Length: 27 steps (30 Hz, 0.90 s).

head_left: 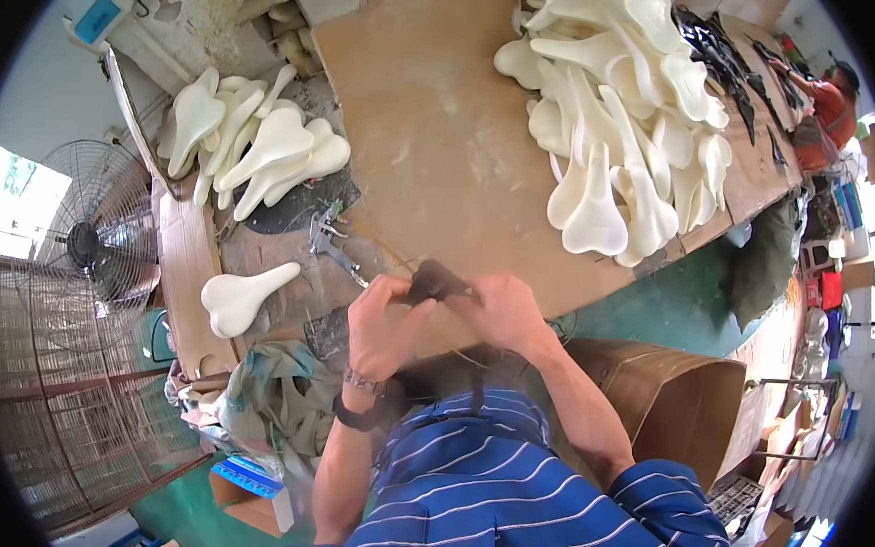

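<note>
Both my hands meet over the near edge of a brown wooden workbench (435,143). My left hand (380,320) and my right hand (500,309) pinch a small dark piece (437,282) between them, each gripping one end. A single cream foam saddle shape (241,297) lies on the bench to the left of my left hand. A metal tool (327,239) rests just beyond it.
A heap of cream saddle shapes (623,114) covers the far right of the bench, another pile (250,142) sits at the left. Black parts (717,50) lie at the back right, near another person (828,112). A standing fan (94,232) is at left, a cardboard box (680,399) at right.
</note>
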Each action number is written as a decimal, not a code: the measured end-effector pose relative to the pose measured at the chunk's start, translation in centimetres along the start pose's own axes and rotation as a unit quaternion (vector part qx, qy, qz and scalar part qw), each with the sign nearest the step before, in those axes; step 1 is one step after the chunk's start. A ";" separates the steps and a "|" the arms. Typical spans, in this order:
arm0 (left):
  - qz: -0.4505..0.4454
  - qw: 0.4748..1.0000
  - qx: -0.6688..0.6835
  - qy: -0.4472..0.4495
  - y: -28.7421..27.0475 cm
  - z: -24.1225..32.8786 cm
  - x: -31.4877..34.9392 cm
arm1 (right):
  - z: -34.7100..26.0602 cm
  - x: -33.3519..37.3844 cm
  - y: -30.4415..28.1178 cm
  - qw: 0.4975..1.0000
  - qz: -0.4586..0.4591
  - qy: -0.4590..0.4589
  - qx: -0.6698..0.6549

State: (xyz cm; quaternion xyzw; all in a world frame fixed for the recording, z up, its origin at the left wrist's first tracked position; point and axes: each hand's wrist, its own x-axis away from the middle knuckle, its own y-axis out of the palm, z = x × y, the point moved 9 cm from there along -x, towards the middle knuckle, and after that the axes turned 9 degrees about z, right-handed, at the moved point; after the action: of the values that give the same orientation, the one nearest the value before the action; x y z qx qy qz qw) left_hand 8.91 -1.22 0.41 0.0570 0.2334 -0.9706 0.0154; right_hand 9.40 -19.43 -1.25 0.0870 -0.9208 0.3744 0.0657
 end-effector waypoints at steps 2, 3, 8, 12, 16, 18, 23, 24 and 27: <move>-0.016 0.997 0.075 -0.026 -0.3 -0.1 -0.2 | -0.2 0.0 0.4 1.000 0.001 -0.003 -0.008; -0.017 0.992 0.114 -0.050 -0.2 0.4 1.1 | -0.5 1.5 -0.2 0.999 0.034 -0.023 -0.009; -0.030 0.967 0.196 -0.162 -1.6 -0.3 2.3 | -1.3 3.7 1.0 0.992 0.094 -0.061 -0.058; -0.037 0.962 0.202 -0.179 -2.3 -0.7 2.9 | -2.0 4.6 1.9 0.989 0.104 -0.077 -0.074; -0.040 0.971 0.164 -0.168 -2.9 -0.4 2.9 | -3.9 5.0 2.7 0.962 0.170 -0.211 -0.013; -0.029 0.977 0.151 -0.151 -3.3 0.7 2.6 | -5.1 4.7 2.7 0.950 0.173 -0.260 0.006; 0.066 0.991 0.117 0.003 -6.3 5.9 0.8 | -5.5 2.3 1.9 0.951 0.147 -0.264 -0.064; 0.083 0.991 0.099 0.040 -7.4 7.0 0.2 | -5.5 1.8 1.1 0.960 0.126 -0.234 -0.089; 0.114 0.985 0.119 0.055 -10.5 6.9 -0.8 | -5.7 0.3 -2.4 0.974 0.071 -0.148 -0.157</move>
State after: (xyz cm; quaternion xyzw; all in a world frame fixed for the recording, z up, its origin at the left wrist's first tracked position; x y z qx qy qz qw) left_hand 8.39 4.99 11.39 0.1379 0.1092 -0.9786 0.1066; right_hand 9.97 -17.20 4.46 0.0647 -0.9715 0.2115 -0.0854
